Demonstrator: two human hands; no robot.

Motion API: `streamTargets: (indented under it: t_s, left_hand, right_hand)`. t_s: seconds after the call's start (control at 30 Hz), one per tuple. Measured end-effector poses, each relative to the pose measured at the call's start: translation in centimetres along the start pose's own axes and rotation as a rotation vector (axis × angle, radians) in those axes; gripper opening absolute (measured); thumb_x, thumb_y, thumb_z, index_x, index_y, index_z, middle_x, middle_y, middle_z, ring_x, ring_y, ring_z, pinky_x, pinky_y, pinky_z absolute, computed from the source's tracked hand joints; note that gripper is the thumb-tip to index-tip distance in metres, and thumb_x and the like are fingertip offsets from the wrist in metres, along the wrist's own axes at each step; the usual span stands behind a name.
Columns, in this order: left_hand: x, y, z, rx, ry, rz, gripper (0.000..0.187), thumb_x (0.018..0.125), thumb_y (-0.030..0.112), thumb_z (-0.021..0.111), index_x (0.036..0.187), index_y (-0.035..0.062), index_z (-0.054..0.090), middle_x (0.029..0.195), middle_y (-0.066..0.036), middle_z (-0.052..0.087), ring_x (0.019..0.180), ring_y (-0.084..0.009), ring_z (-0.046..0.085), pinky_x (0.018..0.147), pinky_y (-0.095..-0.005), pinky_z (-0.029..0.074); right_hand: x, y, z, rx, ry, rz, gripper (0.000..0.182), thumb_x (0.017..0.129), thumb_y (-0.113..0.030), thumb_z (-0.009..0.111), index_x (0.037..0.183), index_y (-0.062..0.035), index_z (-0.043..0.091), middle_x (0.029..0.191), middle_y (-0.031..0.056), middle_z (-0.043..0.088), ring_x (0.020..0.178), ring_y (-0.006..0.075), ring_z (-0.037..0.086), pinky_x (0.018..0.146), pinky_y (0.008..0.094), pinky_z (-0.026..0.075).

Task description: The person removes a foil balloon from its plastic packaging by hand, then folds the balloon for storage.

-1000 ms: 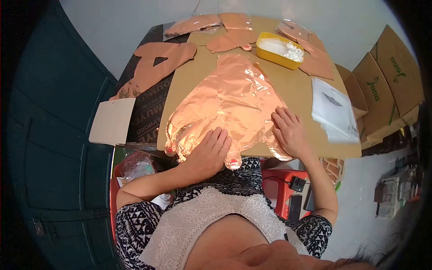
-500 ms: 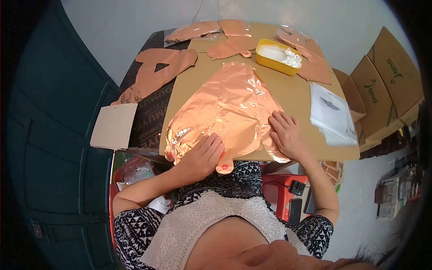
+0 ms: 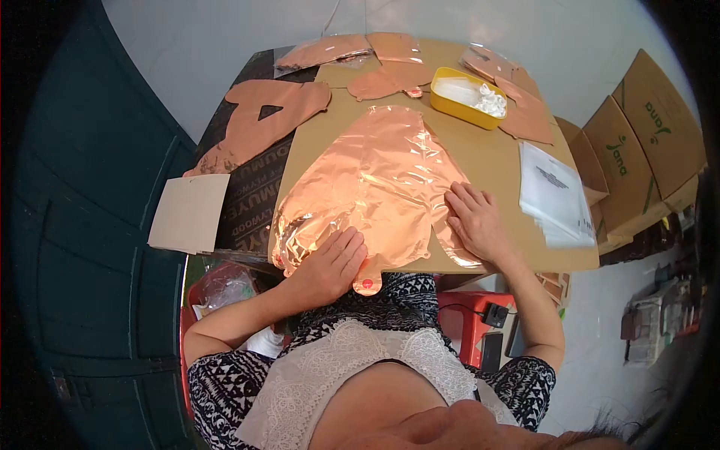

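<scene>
At the table's near edge, my left hand (image 3: 328,264) and right hand (image 3: 475,221) press flat, fingers spread, on the foil balloon (image 3: 375,187). I judge it light, slippery and crease-prone; best taken by its edges.

Both palms flat on foil balloon (image 3: 375,180): left hand (image 3: 330,264) near edge, right hand (image 3: 472,219) on right side; yellow tray (image 3: 444,98) beyond.

Glossy crinkled copper foil balloon (image 3: 379,184); matt cardboard tabletop (image 3: 487,161)

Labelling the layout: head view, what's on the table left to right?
White card → letter-A foil balloon → left hand → large foil balloon → right hand → stack of clear bags → cardboard boxes.
</scene>
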State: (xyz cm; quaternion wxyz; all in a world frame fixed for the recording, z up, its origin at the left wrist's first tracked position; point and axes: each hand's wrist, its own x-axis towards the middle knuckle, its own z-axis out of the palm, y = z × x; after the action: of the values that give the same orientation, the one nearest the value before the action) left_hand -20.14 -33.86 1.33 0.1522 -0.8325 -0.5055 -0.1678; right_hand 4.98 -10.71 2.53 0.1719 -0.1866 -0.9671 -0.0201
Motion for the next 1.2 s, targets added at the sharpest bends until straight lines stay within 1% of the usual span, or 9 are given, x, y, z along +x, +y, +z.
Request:
streamTargets:
  t_s: [0.13,0.23,0.33,0.43,0.53,0.83,1.2]
  left_hand:
    - [0.3,-0.1,-0.5,-0.009,-0.032,-0.008,0.049,0.077,0.011,0.059,0.119,-0.0130,0.051,0.124,-0.029,0.054,0.120,-0.0430,0.053,0.102,-0.0511,0.043]
    - [0.3,-0.2,-0.3,-0.007,-0.028,-0.006,0.049,0.076,0.010,0.060,0.118,-0.0131,0.051,0.123,-0.029,0.055,0.119,-0.0429,0.053,0.102,-0.0508,0.043]
    - [0.3,-0.3,-0.1,-0.011,-0.003,0.003,0.048,0.075,0.010,0.060,0.117,-0.0132,0.052,0.122,-0.029,0.055,0.118,-0.0428,0.054,0.101,-0.0505,0.043]
    - [0.5,-0.4,-0.3,-0.005,-0.001,0.014,0.047,0.075,0.010,0.060,0.116,-0.0133,0.053,0.121,-0.029,0.055,0.116,-0.0426,0.055,0.101,-0.0504,0.044]
    - [0.6,-0.3,-0.4,-0.007,-0.018,0.005,0.047,0.075,0.010,0.060,0.116,-0.0133,0.053,0.121,-0.029,0.056,0.116,-0.0424,0.055,0.100,-0.0504,0.044]
    - [0.2,-0.8,-1.0,-0.006,-0.041,0.010,0.045,0.078,0.011,0.058,0.116,-0.0121,0.053,0.122,-0.028,0.056,0.117,-0.0414,0.055,0.101,-0.0492,0.044]
    - [-0.2,-1.0,-1.0,0.018,-0.021,0.020,0.040,0.082,0.011,0.060,0.115,-0.0107,0.054,0.122,-0.027,0.057,0.117,-0.0404,0.056,0.100,-0.0490,0.045]
  right_hand:
    - [0.1,0.1,-0.1,0.030,-0.006,0.004,0.043,0.091,-0.023,0.058,0.126,0.0002,0.052,0.134,0.0195,0.052,0.125,0.0332,0.047,0.102,0.0445,0.036]
    - [-0.4,0.4,0.0,0.046,0.058,0.037,0.044,0.091,-0.024,0.057,0.128,0.0005,0.052,0.135,0.0210,0.051,0.126,0.0346,0.046,0.103,0.0457,0.035]
    - [-1.0,0.7,-0.4,0.031,0.051,0.038,0.046,0.090,-0.025,0.058,0.129,0.0005,0.051,0.135,0.0216,0.050,0.127,0.0357,0.045,0.103,0.0469,0.034]
    - [-1.4,0.4,-0.9,0.026,-0.009,0.024,0.048,0.089,-0.025,0.060,0.128,0.0005,0.051,0.135,0.0212,0.049,0.127,0.0361,0.044,0.103,0.0476,0.034]
    - [-1.5,0.2,-0.7,0.032,-0.014,0.030,0.048,0.087,-0.024,0.061,0.127,0.0004,0.052,0.135,0.0211,0.049,0.127,0.0361,0.045,0.103,0.0472,0.034]
    - [-1.7,0.3,-1.1,0.030,-0.001,0.012,0.048,0.087,-0.023,0.062,0.128,0.0004,0.051,0.134,0.0210,0.051,0.125,0.0358,0.046,0.102,0.0462,0.035]
    - [-1.5,0.2,-1.3,0.008,-0.031,0.026,0.048,0.088,-0.024,0.061,0.128,-0.0007,0.051,0.135,0.0202,0.051,0.126,0.0348,0.046,0.102,0.0451,0.035]
